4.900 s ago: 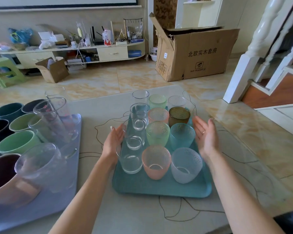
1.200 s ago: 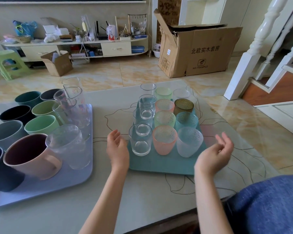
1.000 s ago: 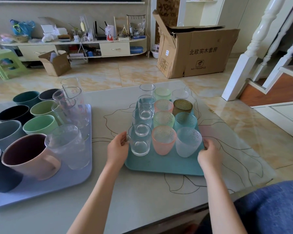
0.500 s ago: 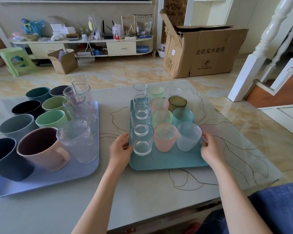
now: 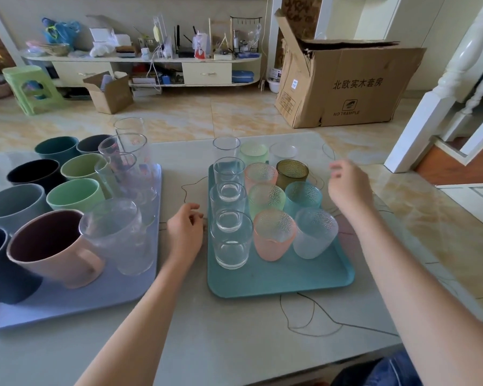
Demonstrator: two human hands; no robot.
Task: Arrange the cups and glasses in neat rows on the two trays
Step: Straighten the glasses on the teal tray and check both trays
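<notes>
Both forearms are bare to the frame's lower edge, with no sleeves showing; the left hand (image 5: 185,232) and the right hand (image 5: 347,188) wear no gloves, and blue denim (image 5: 385,370) covers the lap

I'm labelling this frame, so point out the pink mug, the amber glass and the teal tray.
pink mug (image 5: 53,254): head view, on its outer wall below the rim.
amber glass (image 5: 292,175): head view, on its textured side.
teal tray (image 5: 279,280): head view, on its bare near floor.
</notes>
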